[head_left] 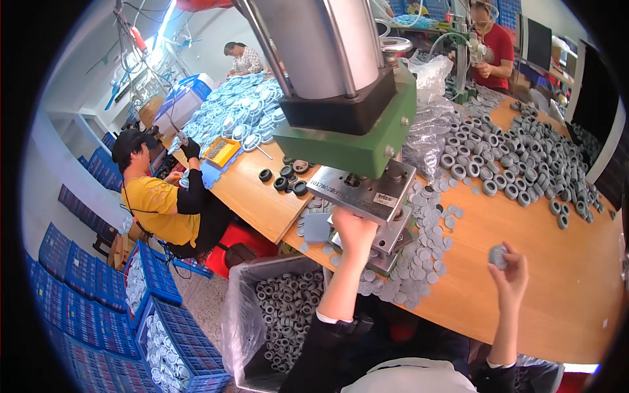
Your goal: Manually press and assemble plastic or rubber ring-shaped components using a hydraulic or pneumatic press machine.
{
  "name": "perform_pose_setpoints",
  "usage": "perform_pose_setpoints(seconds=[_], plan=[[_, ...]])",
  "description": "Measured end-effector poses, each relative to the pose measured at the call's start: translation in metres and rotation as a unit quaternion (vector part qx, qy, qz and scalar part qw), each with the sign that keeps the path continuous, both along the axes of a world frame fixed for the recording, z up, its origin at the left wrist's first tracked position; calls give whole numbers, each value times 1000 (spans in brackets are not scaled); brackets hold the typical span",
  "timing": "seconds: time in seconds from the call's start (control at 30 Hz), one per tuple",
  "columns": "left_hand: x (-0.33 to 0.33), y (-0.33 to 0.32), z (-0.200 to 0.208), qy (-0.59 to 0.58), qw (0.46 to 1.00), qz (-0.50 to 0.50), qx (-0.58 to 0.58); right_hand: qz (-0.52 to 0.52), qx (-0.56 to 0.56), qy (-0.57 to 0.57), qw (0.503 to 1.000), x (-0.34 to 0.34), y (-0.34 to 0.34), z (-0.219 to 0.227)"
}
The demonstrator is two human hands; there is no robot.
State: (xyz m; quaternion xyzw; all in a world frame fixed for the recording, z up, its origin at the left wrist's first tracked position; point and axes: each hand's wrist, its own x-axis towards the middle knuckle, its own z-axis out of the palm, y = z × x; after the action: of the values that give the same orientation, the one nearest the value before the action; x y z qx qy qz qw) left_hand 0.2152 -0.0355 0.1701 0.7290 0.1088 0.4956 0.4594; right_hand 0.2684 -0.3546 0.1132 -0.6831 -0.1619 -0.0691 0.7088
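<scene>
One round piece (498, 257) stands upright, pinched by right hand (511, 274); left hand's (354, 233) grip unclear.

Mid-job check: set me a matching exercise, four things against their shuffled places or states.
Things
1. Small grey round piece
2. Clear-plastic-lined bin
3. Yellow rectangular tray
4. Green metal press block

Places or states
A. Beside the heaped light-blue pieces
B. Above the silver metal plate
C. In the right hand's grip
D. Holding many grey rings

Pairs: 1-C; 2-D; 3-A; 4-B
</scene>
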Motion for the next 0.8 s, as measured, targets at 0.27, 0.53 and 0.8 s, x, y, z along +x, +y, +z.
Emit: perform_pose_setpoints(seconds=[0.27, 0.53, 0.8], plan=[[-32, -2, -49, -14, 985, 153, 78, 187, -76, -64, 977, -33, 120, 49], [-237, 56, -222, 375, 860, 326, -117, 192, -152, -105, 964, -28, 208, 60], [-283, 67, -211, 444, 841, 276, -136, 245, -177, -111, 947, -28, 227, 78]])
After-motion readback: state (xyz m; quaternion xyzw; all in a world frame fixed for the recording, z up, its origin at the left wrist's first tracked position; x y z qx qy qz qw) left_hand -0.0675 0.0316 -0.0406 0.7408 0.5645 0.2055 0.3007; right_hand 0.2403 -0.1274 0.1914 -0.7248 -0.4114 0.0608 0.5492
